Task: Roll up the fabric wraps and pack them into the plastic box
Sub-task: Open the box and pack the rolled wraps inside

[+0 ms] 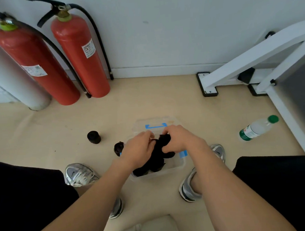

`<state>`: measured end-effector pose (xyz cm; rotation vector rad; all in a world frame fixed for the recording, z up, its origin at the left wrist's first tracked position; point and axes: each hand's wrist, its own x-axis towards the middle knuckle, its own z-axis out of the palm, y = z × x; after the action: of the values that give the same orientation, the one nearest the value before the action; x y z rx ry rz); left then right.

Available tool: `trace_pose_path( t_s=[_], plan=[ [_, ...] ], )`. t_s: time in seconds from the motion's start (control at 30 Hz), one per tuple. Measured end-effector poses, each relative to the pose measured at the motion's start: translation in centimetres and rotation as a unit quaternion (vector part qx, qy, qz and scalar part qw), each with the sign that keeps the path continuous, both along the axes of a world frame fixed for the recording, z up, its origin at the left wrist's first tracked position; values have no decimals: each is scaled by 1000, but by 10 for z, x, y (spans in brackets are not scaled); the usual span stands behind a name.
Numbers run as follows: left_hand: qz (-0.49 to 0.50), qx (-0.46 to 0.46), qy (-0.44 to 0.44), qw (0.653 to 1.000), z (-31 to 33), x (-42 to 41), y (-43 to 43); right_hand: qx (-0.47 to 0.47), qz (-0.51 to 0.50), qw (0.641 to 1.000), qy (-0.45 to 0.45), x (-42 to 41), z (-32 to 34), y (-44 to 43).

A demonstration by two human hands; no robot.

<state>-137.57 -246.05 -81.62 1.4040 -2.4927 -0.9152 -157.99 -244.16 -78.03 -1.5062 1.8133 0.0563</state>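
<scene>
Left to right: one rolled wrap [93, 137] stands on the floor, well apart from the box. The second rolled wrap [118, 148] sits just beside the left edge of the plastic box [178, 164], partly hidden behind the left wrist. Both look finished, neither is packed yet. Left hand [138, 151] is over the box, back of hand up, fingers curled down onto the loose wrap [161, 146] near its top end. The loose wrap is black, limp and bunched. It sits between the two hands with its tail running down into the box, where more dark fabric [151, 169] lies; can't tell if that's rolls or slack. Right hand [178, 140] mirrors the left, fingers wrapped over the upper bunch, thumb hidden. Forearms come in from both sides and converge above the box, wrists slightly dropped. Handling guess: light, soft, no stiffness, probably grippy rather than slick, nothing fragile. It'll likely unroll if tension drops, so pinch the core tight in one hand and feed the tail taut with the other. Take a finished roll around its circumference, not by the end face. The box is clear and looks thin-walled and light, so it may slide if pushed. Lid [170, 121] with a blue handle lies behind the box, off.
</scene>
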Motion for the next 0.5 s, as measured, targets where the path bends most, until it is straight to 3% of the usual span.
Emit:
trace_pose_path(
  t_s=[0.1, 0.17, 0.27, 0.4, 0.5],
  plan=[
    [-155, 16, -195, 968, -21, 4, 14, -12, 10, 1000, 26, -11, -12, 10],
    [-206, 64, -264, 940, -30, 8, 24, -1, 5, 1000, 29, -12, -18, 13],
    [-232, 118, -297, 919, -37, 12, 32, 44, 22, 997, 56, -7, -26, 18],
    [-241, 92, -290, 922, -35, 12, 26, 52, 87, 984, 149, 11, -43, 27],
    [-236, 98, -279, 926, -37, 13, 25, 98, 94, 981, 140, 23, -46, 22]
  ],
)
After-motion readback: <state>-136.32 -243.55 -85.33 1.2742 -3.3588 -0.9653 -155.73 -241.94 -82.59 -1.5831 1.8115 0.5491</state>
